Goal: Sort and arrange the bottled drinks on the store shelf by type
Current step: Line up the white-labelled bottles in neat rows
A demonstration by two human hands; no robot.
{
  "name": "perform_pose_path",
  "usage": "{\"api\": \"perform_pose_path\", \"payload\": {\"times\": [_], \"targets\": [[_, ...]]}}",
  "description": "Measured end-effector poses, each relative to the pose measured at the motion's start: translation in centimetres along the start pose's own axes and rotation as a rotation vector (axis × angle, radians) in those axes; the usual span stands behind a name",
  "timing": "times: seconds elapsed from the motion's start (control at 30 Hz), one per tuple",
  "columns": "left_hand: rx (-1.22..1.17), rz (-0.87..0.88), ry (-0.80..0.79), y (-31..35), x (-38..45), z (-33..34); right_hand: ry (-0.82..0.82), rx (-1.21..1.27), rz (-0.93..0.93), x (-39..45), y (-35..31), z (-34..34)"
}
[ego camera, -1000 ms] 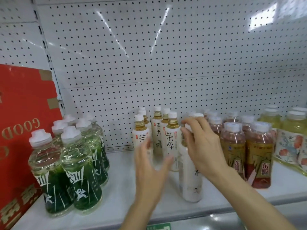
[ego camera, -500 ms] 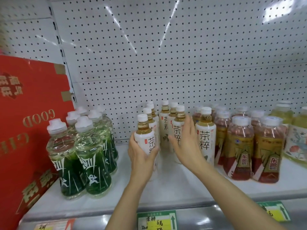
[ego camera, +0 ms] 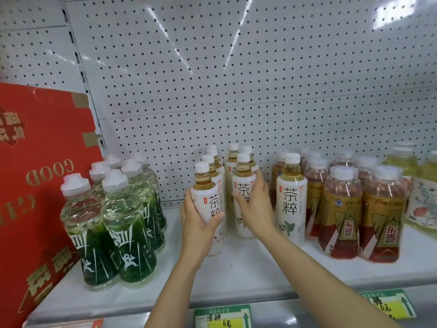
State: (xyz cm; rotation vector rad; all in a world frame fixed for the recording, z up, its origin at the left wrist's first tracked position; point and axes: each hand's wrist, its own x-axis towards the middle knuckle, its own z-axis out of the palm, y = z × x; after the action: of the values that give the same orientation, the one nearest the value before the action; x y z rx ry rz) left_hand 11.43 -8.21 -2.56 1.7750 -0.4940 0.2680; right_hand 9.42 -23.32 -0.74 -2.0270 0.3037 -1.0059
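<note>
White-labelled tea bottles stand in rows at the middle of the white shelf [ego camera: 248, 273]. My left hand [ego camera: 197, 221] grips the front bottle of the left row [ego camera: 209, 200]. My right hand [ego camera: 256, 207] wraps around the front bottle of the middle row [ego camera: 243, 183]. A third tea bottle [ego camera: 291, 200] stands alone to the right, touching neither hand. More tea bottles [ego camera: 233, 162] line up behind. Green-labelled clear bottles [ego camera: 120, 223] cluster at the left. Red-and-gold bottles [ego camera: 343, 209] stand at the right.
A red cardboard box [ego camera: 40, 185] fills the shelf's left end. Yellow-green floral bottles [ego camera: 423, 192] stand at the far right. White pegboard [ego camera: 236, 79] backs the shelf. Green price tags [ego camera: 222, 316] hang on the front rail.
The camera has come closer. My left hand keeps its hold on the front left tea bottle, and my right hand has closed further around the middle tea bottle.
</note>
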Motion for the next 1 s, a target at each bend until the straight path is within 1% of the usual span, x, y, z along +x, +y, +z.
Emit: {"api": "perform_pose_path", "payload": {"times": [0.2,0.33,0.37,0.43,0.47,0.53,0.57,0.6,0.67,0.73,0.8,0.87,0.9,0.93,1.0], "targets": [[-0.015,0.026,-0.019,0.3,-0.3,0.6,-0.053,0.065,-0.093,0.1,0.9,-0.4],[-0.038,0.011,-0.033,0.0,-0.3,0.4,-0.049,0.076,-0.101,-0.1,0.7,-0.1],[-0.041,0.003,-0.020,0.3,-0.4,0.3,-0.046,0.073,-0.095,-0.2,0.6,-0.2],[-0.027,0.008,0.067,1.8,-0.4,-0.2,-0.045,0.072,-0.095,-0.4,0.4,-0.6],[-0.019,0.057,0.128,3.0,-0.3,-0.6,-0.045,0.070,-0.106,-0.7,0.3,-0.9],[0.043,0.239,0.235,6.6,0.9,-1.7,-0.045,0.017,-0.138,-1.9,0.2,-1.7],[0.096,0.336,0.254,8.6,2.0,-2.1,-0.033,-0.032,-0.169,-2.7,0.1,-2.2],[0.156,0.412,0.239,10.5,3.5,-2.3,-0.006,-0.072,-0.215,-3.5,0.1,-2.8],[0.315,0.494,0.112,13.7,7.3,-1.8,0.101,-0.128,-0.344,-4.8,0.3,-4.1],[0.535,0.505,-0.098,16.0,11.4,-0.2,0.226,-0.181,-0.453,-5.4,0.8,-5.3],[0.771,0.474,-0.324,17.4,14.4,1.9,0.293,-0.240,-0.516,-5.7,1.6,-6.3],[0.950,0.403,-0.529,17.5,16.4,3.9,0.306,-0.263,-0.509,-6.3,2.4,-7.1],[1.000,0.359,-0.614,17.1,17.0,4.7,0.303,-0.262,-0.480,-6.6,2.8,-7.4],[1.026,0.314,-0.675,16.6,17.5,5.4,0.303,-0.263,-0.447,-6.8,3.2,-7.5],[1.020,0.273,-0.725,15.5,18.2,6.4,0.320,-0.292,-0.398,-7.0,3.9,-7.6]]}}
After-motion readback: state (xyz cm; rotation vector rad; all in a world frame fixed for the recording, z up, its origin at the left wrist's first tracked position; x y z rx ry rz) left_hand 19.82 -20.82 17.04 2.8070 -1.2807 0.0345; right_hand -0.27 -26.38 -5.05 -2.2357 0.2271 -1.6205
